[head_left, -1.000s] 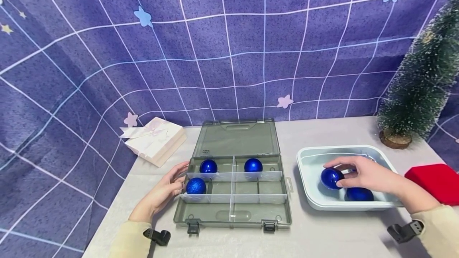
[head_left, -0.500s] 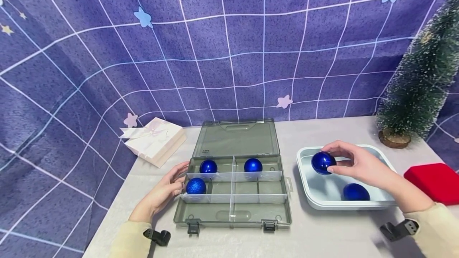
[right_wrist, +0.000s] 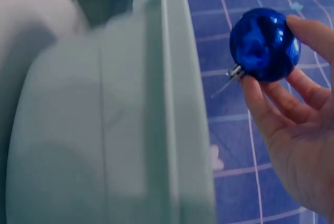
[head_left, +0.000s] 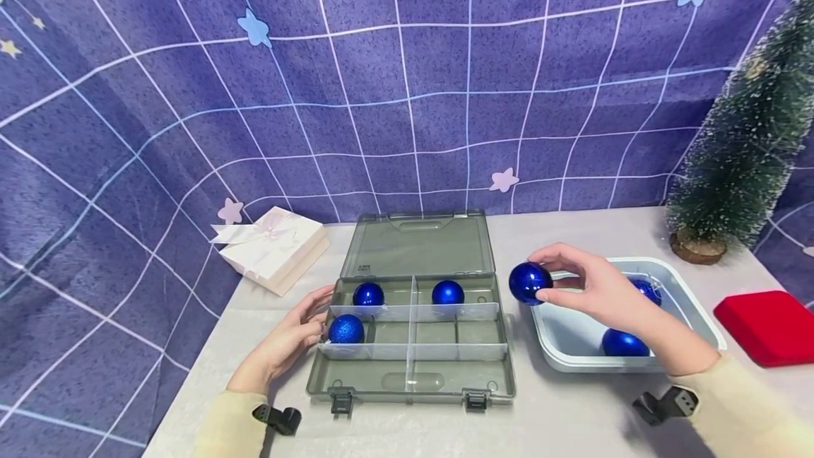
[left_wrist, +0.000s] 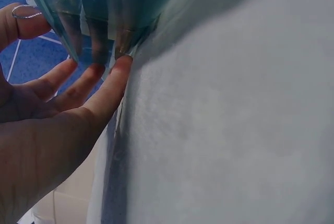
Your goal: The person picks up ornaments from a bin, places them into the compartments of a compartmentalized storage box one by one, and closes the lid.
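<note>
My right hand [head_left: 588,288] pinches a shiny blue Christmas ball [head_left: 531,283] between thumb and fingertips. It hangs in the air by the left rim of a pale plastic tub [head_left: 547,355]; its silver cap and hook show on the ball [right_wrist: 265,45] in the right wrist view. My left hand [head_left: 289,338] rests against the left wall of an open smoky divided box [head_left: 378,377], its fingers [left_wrist: 104,93] extended along that side. The box's back row holds a glossy blue ball [head_left: 369,295] at left and a matte one [head_left: 448,293] at right; a glittery ball [head_left: 346,329] sits mid-left.
More blue balls lie in the tub, one [head_left: 626,342] at its front. A red object [head_left: 769,327] lies right of it, below a small frosted tree [head_left: 731,154]. A white gift box [head_left: 276,249] stands back left, before a purple grid cloth [head_left: 432,76].
My right hand has lifted the shiny ball out of the tub and carried it left, past the tub's left rim. The left hand stays at the box.
</note>
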`<state>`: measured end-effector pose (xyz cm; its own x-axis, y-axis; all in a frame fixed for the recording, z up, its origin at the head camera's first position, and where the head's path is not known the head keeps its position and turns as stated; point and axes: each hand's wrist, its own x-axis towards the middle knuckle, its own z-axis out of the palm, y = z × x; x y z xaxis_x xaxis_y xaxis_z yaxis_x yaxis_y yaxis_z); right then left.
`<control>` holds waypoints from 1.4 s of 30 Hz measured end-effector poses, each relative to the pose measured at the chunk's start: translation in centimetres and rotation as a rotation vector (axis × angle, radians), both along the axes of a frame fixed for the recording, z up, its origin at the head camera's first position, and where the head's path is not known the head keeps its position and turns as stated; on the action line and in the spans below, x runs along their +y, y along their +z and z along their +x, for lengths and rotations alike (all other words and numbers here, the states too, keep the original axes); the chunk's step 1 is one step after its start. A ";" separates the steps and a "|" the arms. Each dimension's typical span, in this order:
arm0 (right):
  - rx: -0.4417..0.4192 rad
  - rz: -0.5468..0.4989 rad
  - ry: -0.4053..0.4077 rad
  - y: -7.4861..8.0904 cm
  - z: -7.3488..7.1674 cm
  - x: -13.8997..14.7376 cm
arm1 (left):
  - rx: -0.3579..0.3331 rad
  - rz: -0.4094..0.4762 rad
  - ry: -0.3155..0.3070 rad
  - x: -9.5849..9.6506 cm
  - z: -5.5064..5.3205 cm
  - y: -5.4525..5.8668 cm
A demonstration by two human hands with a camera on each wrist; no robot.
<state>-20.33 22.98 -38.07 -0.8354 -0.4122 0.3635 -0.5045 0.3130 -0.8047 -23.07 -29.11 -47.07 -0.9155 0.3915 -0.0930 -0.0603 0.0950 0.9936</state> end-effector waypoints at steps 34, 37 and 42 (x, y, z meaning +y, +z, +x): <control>-0.027 0.046 0.140 0.2 -0.3 -15.2 | -0.003 0.017 -0.004 -0.1 -0.2 0.0; -0.027 0.087 0.149 -0.1 -0.4 -16.2 | -0.011 0.020 0.000 -0.1 -0.1 0.0; -0.036 0.127 0.156 -0.6 -0.6 -17.9 | -0.020 0.023 0.004 -0.1 -0.1 0.0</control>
<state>-20.91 5.13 -38.69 -0.7695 -0.5782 0.2714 -0.5262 0.3330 -0.7825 -23.17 -29.23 -47.05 -0.9150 0.3901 -0.1028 -0.0810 0.0720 0.9941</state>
